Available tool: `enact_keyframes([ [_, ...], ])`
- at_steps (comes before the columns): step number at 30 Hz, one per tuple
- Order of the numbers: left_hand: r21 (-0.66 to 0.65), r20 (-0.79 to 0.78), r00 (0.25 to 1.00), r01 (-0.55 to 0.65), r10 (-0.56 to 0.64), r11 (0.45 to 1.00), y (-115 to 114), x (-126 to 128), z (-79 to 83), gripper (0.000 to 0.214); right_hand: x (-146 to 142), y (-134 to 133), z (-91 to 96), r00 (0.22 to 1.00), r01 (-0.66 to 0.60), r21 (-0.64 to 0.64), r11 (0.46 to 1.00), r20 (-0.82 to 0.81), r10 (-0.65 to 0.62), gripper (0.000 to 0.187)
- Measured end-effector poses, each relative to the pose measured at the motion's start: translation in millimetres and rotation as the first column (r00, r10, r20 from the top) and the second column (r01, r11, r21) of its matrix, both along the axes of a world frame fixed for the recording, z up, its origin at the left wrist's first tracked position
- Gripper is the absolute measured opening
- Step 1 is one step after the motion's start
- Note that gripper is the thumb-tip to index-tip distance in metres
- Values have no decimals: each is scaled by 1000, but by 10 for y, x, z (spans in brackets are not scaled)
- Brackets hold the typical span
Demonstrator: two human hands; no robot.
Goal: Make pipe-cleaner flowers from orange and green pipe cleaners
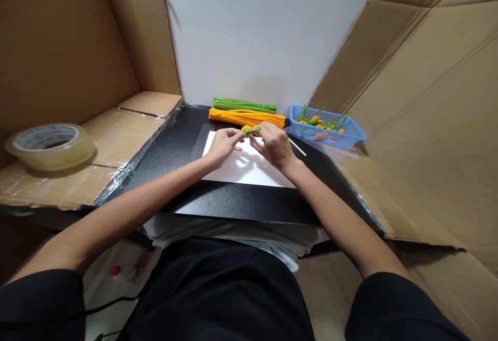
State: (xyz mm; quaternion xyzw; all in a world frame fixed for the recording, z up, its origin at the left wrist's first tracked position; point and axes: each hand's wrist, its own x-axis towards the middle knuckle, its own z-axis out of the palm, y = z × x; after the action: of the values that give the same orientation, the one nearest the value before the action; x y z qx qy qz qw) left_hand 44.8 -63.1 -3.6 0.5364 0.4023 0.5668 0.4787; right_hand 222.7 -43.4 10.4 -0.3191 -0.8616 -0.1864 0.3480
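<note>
Chenille bud (248, 130), yellow with a green stem, pinched narrowly above the white paper sheet (249, 169) between the fingertips of left hand (221, 146) and right hand (274, 146); firm, even pressure suits the fuzzy, springy wire. Beyond the sheet, orange chenille stems (247, 118); right of it, a blue mesh basket (311, 133).

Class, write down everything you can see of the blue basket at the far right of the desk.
The blue plastic mesh basket is rectangular and open-topped, with a flared rim and lattice walls. It sits upright at the desk's far right corner, past the orange pipe-cleaner bundle. It holds green-stemmed pipe-cleaner flowers with orange-yellow heads, some stems poking above the rim.
</note>
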Motion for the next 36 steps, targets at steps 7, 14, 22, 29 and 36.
enact_keyframes([
  [7, 150, -97, 995, 10, 4, 989, -4, -32, -1, 34, -30, -89, 18, 903, -267, -266, 926, -404, 145, 18],
  [14, 303, -225, 968, -35, 107, 952, -5, -71, 2, 30, -15, -71, 45, 795, -441, -335, 833, -577, 189, 31],
  [22, 668, -416, 813, -30, 407, 743, -32, -148, 31, 16, -29, -59, 41, 705, -534, -385, 753, -694, 145, 41],
  [29, 741, -436, 780, 29, 449, 671, 54, -218, -17, 14, -30, -85, 84, 752, -454, -373, 809, -647, 124, 37],
  [36, 790, -477, 717, 95, 509, 605, 45, -250, 25, 18, -24, -88, 92, 734, -473, -359, 804, -665, 135, 33],
])
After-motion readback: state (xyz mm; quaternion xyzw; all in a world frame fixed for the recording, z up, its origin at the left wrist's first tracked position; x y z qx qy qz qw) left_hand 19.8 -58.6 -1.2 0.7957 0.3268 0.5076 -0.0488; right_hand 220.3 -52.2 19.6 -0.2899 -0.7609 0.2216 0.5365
